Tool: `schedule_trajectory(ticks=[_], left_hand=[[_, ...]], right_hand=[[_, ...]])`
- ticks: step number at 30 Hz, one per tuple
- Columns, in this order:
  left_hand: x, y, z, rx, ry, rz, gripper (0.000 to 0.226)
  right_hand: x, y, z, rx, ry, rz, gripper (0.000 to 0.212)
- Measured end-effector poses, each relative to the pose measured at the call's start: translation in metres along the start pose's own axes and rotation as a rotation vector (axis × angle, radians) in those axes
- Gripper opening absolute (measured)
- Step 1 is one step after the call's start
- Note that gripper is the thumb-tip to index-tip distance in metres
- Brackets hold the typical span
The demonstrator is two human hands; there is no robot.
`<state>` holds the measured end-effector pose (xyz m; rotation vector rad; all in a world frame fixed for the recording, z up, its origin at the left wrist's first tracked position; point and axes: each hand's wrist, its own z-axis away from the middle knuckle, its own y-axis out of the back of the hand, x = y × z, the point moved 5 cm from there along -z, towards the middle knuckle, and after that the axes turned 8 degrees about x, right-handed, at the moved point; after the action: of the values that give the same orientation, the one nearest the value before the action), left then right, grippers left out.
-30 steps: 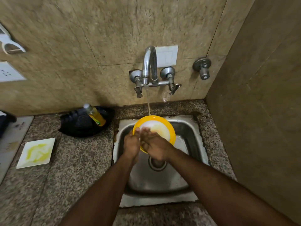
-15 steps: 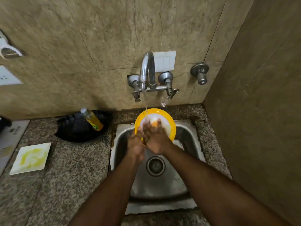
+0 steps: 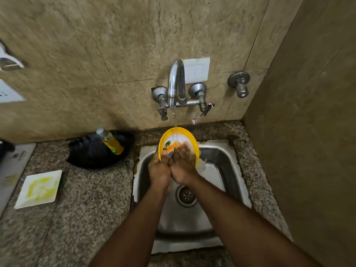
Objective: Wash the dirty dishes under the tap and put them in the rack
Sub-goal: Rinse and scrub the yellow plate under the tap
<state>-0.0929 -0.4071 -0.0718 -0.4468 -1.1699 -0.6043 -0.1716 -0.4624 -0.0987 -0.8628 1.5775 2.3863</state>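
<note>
Yellow-rimmed plate [image 3: 178, 138] tilted upright over the far end of the steel sink [image 3: 227, 176], directly under the running tap [image 3: 176, 83], water stream landing on its upper rim; higher and nearer the spout than a second ago, when it sat lower in the basin. Printed picture in orange and green now showing on the white centre, where half a second back only pale film was visible. Left hand [image 3: 159, 170] gripping the plate's lower left edge, thumb curled over the rim, fingers behind and hidden. Right hand [image 3: 183, 164] laid flat on the plate's face, fingers [image 3: 185, 150] straight and close together, pressed on the wet surface; blurred, so exact spread hard to judge. Both hands touching at the thumbs. Water spilling off the plate's right edge into the sink, drain [image 3: 186, 195] uncovered below the wrists.

On the granite counter [image 3: 86, 199] left of the sink, a white square plate [image 3: 38, 188] smeared with yellow-green residue, same spot as before. Behind it a black dish rack [image 3: 92, 153] against the wall, with a bottle of yellow dish liquid [image 3: 110, 140] lying slanted in it
</note>
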Motion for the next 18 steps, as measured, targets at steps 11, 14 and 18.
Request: schedule_trajectory(ticks=[11, 14, 18], left_hand=[[-0.007, 0.013, -0.010, -0.018, 0.005, -0.185, 0.026], [0.012, 0.010, -0.006, -0.065, -0.067, -0.263, 0.028], [0.021, 0.027, -0.010, 0.051, -0.059, -0.248, 0.034]], right_hand=[[-0.029, 0.007, 0.004, -0.052, -0.115, -0.513, 0.059], [-0.039, 0.006, 0.016, -0.030, -0.110, -0.632, 0.070], [-0.041, -0.026, 0.029, -0.183, -0.202, -0.940, 0.098]])
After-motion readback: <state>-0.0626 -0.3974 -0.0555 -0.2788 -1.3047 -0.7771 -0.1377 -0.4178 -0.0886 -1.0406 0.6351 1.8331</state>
